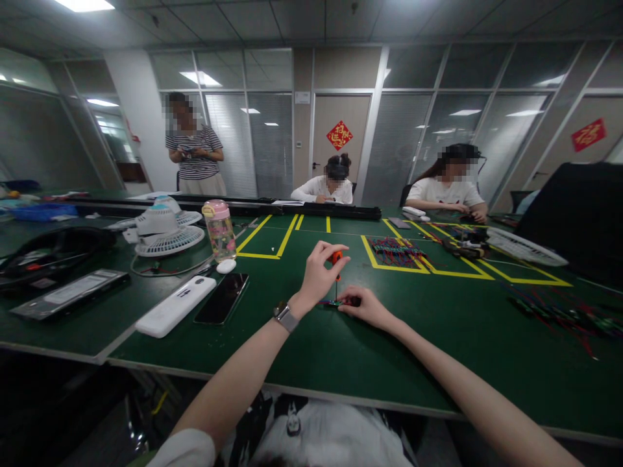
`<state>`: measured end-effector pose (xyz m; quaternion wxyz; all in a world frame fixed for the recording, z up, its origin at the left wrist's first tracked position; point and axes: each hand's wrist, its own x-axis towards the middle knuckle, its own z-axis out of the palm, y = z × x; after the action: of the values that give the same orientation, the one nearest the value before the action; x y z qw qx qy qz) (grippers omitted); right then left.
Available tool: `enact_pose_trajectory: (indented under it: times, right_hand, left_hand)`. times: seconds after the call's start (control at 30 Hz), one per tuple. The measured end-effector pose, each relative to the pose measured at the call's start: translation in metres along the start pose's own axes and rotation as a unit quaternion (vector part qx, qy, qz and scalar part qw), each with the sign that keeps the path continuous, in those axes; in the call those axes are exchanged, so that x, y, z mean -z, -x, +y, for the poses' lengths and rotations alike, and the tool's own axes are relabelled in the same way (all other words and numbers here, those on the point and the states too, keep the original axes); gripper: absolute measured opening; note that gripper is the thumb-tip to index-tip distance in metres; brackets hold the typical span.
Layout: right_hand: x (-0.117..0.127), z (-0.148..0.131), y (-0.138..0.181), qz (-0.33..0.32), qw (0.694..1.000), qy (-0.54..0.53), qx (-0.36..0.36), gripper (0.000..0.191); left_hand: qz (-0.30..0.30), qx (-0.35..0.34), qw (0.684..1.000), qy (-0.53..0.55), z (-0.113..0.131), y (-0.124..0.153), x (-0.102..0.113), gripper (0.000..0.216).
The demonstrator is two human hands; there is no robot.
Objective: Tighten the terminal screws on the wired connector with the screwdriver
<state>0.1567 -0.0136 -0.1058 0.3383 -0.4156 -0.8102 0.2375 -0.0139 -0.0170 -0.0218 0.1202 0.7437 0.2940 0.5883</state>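
Observation:
My left hand pinches a small orange-handled screwdriver held upright, its tip pointing down onto a small green wired part lying on the green table. My right hand rests on the table with its fingers closed on that same part, holding it down at its right end. A watch is on my left wrist. The part is too small to make out in detail.
A black phone, white power bank, white earbud case, pink-lidded bottle and white fan lie left. A pile of coloured wires sits in a yellow-taped box. Two seated people work across; another stands at back left.

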Motion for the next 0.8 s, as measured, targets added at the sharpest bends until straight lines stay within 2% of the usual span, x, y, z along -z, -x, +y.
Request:
enact_pose_trajectory:
  times: [0.07,0.23,0.5,0.57,0.7,0.8]
  right_hand:
    - [0.000,0.000,0.000,-0.001,1.000,0.001,0.002,0.018]
    - [0.002,-0.004,0.000,-0.006,1.000,0.007,0.003,0.017]
    - [0.001,-0.001,0.000,-0.003,1.000,-0.004,0.001,0.018]
    - [0.001,0.000,0.000,-0.004,1.000,-0.004,0.001,0.018]
    - [0.001,-0.001,0.000,-0.007,1.000,-0.004,0.001,0.019]
    - [0.001,-0.001,0.000,-0.006,1.000,-0.005,-0.002,0.018]
  left_hand:
    - [-0.013,0.007,1.000,0.018,0.000,0.001,-0.001,0.026]
    - [-0.060,0.066,0.985,0.149,-0.009,0.001,-0.006,0.037]
    - [0.005,0.042,0.999,0.020,-0.003,0.000,-0.001,0.024]
    - [-0.003,0.048,0.998,0.044,-0.003,0.000,-0.001,0.028]
    - [-0.044,0.092,0.982,0.160,-0.007,-0.001,-0.005,0.036]
    - [-0.031,0.093,0.983,0.155,-0.008,-0.001,-0.007,0.033]
